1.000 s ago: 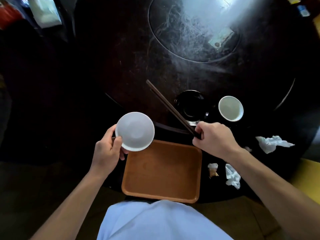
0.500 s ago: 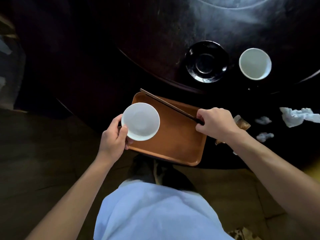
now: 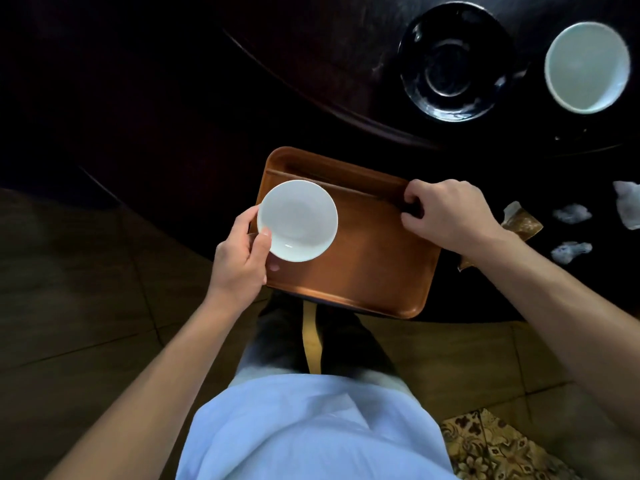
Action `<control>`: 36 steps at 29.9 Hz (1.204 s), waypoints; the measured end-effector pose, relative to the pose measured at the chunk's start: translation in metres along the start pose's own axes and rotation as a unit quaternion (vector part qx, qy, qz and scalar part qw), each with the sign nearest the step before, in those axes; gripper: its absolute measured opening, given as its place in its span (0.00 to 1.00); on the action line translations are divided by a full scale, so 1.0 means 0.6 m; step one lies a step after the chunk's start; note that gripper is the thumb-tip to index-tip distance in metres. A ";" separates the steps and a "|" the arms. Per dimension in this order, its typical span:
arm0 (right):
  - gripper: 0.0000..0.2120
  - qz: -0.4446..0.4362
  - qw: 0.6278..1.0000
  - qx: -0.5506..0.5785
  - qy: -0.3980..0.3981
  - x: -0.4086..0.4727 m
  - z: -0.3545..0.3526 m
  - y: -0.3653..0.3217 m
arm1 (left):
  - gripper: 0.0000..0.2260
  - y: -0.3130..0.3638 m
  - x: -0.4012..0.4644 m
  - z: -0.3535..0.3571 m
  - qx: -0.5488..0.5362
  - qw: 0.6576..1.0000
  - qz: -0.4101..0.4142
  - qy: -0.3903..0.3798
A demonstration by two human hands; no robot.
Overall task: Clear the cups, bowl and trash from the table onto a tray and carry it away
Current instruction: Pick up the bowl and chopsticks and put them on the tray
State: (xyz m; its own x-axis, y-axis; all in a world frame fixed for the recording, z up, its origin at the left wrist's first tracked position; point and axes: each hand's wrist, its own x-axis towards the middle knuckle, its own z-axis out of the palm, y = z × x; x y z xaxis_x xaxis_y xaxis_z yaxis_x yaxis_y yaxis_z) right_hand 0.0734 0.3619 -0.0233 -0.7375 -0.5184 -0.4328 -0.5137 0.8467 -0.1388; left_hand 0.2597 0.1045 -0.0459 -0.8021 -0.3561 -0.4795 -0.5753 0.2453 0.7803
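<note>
dark round table (image 3: pixel 180 98) with a brown tray (image 3: pixel 374 265) sitting at its near edge.
the left hand (image 3: pixel 242 258) is pinching a small white bowl (image 3: pixel 297 220) by its rim over the tray's left side; the right hand (image 3: pixel 446 213) is curling closed on dark chopsticks (image 3: pixel 332 183) lying along the tray's far edge. a white cup (image 3: pixel 587 65) and black dish (image 3: pixel 453 60) are sitting farther back, with crumpled tissues (image 3: pixel 571 213) lying to the right.

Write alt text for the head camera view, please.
Seen from above, a person's left hand holds a white bowl over a brown tray while the right hand lays chopsticks along its far edge; a black bowl, white cup and crumpled trash remain on the dark table.
</note>
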 end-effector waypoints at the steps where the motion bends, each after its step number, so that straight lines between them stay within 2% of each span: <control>1: 0.12 0.004 1.000 0.009 0.008 -0.004 0.002 0.004 | 0.18 -0.002 0.001 0.001 0.002 1.000 0.002 -0.001; 9: 0.12 0.023 0.996 0.003 0.088 -0.039 0.019 0.043 | 0.19 -0.010 0.008 -0.005 0.005 1.000 0.003 0.003; 16: 0.10 -0.004 0.994 0.009 0.107 -0.042 0.040 0.041 | 0.18 -0.007 0.009 -0.009 -0.008 1.000 -0.002 0.003; 22: 0.10 -0.040 0.987 0.037 0.150 0.014 0.040 0.008 | 0.19 -0.012 0.023 -0.019 0.009 1.000 0.007 0.017; 28: 0.13 0.004 0.984 0.052 0.172 0.004 0.055 0.042 | 0.18 -0.009 0.037 -0.018 0.003 1.000 0.011 0.026; 32: 0.11 0.036 0.973 0.086 0.211 0.000 0.065 0.050 | 0.19 -0.003 0.044 -0.009 0.003 1.000 0.013 0.015; 36: 0.10 0.046 0.967 0.112 0.226 -0.005 0.077 0.040 | 0.21 -0.002 0.045 -0.008 0.025 0.998 0.027 0.047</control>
State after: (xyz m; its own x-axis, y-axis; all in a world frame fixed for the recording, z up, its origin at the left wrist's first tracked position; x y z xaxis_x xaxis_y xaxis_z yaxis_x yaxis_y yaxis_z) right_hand 0.0836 0.3892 -0.0663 -0.9176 -0.3965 -0.0267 -0.3664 0.8700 -0.3299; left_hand 0.2393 0.0904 -0.0578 -0.8149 -0.4242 -0.3949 -0.5405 0.3103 0.7820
